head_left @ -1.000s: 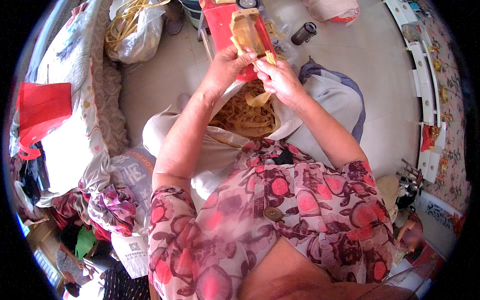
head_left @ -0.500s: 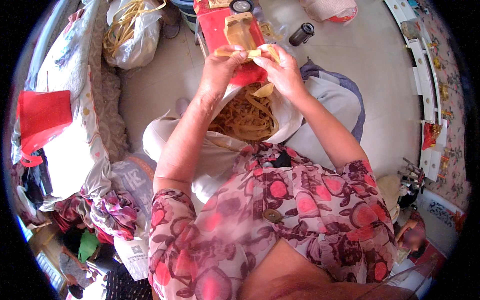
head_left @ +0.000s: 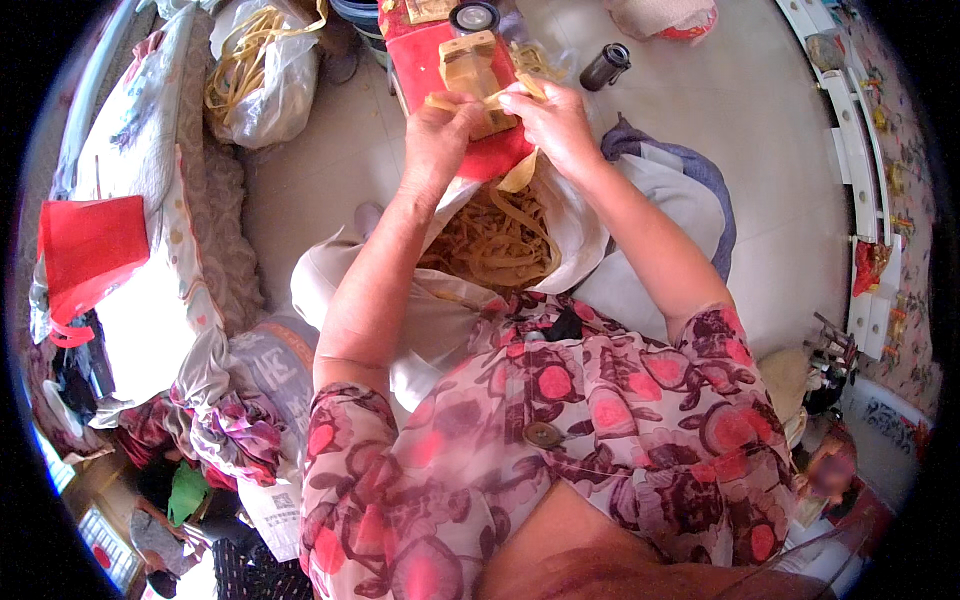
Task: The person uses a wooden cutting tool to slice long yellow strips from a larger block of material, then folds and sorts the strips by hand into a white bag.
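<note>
My left hand [head_left: 440, 132] and my right hand [head_left: 557, 122] are close together over the red-covered bench. Between them they pinch a flat yellow-tan strip [head_left: 531, 86], fingers closed on both sides. One end pokes up past the right fingers and another shows by the left fingers. Just beyond and below the hands, a pale wooden block [head_left: 467, 60] with a scooped shape rests on the red cover [head_left: 415, 62]. Beneath my wrists, in my lap, an open white sack [head_left: 585, 235] holds a heap of tan shavings [head_left: 490, 240]. A wider pale piece [head_left: 519, 174] leans at its rim.
A clear plastic bag [head_left: 270, 115] of long yellow strips stands at the left. A round dark-rimmed disc [head_left: 474, 17] lies at the bench's far end. A dark bottle [head_left: 605, 67] stands on the floor at right. A red bag [head_left: 95, 250] rests on the bed.
Both hands have shifted slightly, and the right fingers now sit higher along the strip. The round disc at the bench's far end appears fuller in view.
</note>
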### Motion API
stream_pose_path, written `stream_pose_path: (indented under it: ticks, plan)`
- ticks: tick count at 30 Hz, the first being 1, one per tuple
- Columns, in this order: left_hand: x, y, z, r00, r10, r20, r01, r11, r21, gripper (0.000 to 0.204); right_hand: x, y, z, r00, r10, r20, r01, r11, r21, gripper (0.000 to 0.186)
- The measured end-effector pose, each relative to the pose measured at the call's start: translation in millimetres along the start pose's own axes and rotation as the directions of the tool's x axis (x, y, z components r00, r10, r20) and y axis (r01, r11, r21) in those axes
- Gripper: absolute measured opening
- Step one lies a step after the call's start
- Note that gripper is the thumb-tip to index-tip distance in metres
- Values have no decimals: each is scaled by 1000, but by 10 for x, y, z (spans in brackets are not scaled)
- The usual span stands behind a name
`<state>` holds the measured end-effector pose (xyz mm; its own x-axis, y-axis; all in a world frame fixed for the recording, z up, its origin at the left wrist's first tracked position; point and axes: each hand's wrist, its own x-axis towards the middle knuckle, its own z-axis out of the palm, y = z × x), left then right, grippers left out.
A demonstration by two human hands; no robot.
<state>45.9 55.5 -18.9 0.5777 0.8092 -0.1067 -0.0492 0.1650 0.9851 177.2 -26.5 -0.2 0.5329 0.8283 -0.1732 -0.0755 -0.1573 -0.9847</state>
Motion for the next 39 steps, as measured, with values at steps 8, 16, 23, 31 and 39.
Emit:
stream_pose_path:
  ticks: [8, 16, 23, 31, 39]
  plan:
    - [178, -189, -70, 995, 85, -59, -61, 940, 335, 16, 168, 73, 53, 995, -104, -4, 98, 947, -305, 22]
    - [45, -66, -97, 974, 220, -52, -155, 817, 555, 28, 193, 230, -203, 997, -5, -82, -15, 968, -252, 28]
    - [-339, 138, -217, 804, -377, 460, 131, 867, 481, 44, -72, 20, -440, 1000, 21, 22, -18, 992, -127, 35]
    - [-750, -139, -60, 674, -477, 564, 705, 644, -298, 31, -864, -18, 124, 737, -592, 327, 665, 550, -505, 13]
    - [-749, -301, -50, 784, -443, 435, 608, 692, -390, 30, -1076, 139, 275, 834, -469, 289, 546, 775, -319, 11]
